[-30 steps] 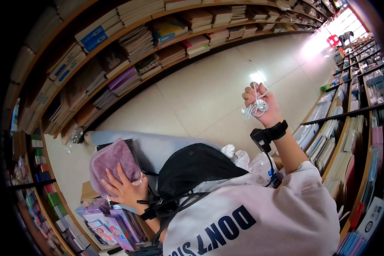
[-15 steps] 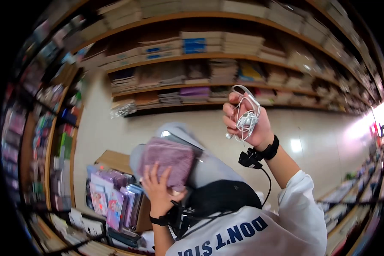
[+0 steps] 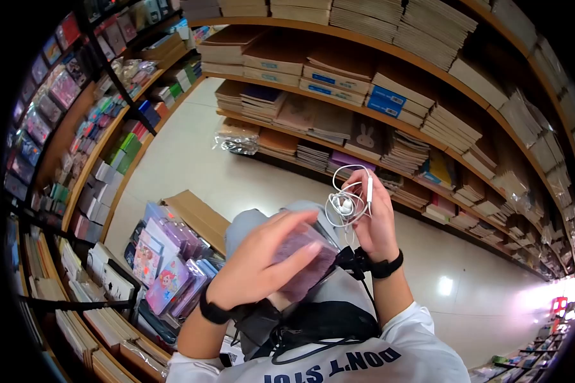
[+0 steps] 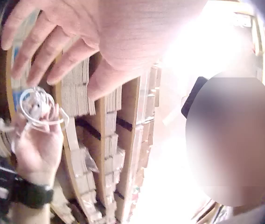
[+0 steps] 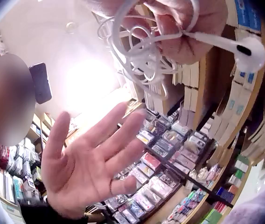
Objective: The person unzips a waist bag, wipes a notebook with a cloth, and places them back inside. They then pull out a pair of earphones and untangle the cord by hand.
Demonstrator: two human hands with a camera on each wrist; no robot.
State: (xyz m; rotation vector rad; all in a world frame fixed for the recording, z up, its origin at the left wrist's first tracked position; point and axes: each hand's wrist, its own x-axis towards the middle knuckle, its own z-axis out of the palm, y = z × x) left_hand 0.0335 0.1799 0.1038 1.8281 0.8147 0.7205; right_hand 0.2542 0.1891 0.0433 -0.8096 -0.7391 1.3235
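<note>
My right hand (image 3: 380,223) holds a tangled bundle of white wired earphones (image 3: 346,206), their cable looping above the fingers. In the right wrist view one earbud (image 5: 251,55) sticks out to the side of the fingers. My left hand (image 3: 252,268) is raised with its fingers spread and nothing in it; its palm (image 5: 88,170) shows in the right wrist view. Beneath it in the head view, a fuzzy purple square piece (image 3: 303,277) lies on my lap, partly hidden by the hand.
Long wooden shelves (image 3: 338,96) stacked with notebooks curve across the front and right. A cardboard box (image 3: 198,220) with packaged colourful notebooks (image 3: 169,281) stands by my left side. More stocked shelves (image 3: 102,172) stand at the left. Pale tiled floor (image 3: 428,287) stretches to the right.
My left hand has lifted off the fuzzy purple piece and moved towards the earphones. The right hand has come lower and nearer the left, still holding the earphones. The head view has turned left.
</note>
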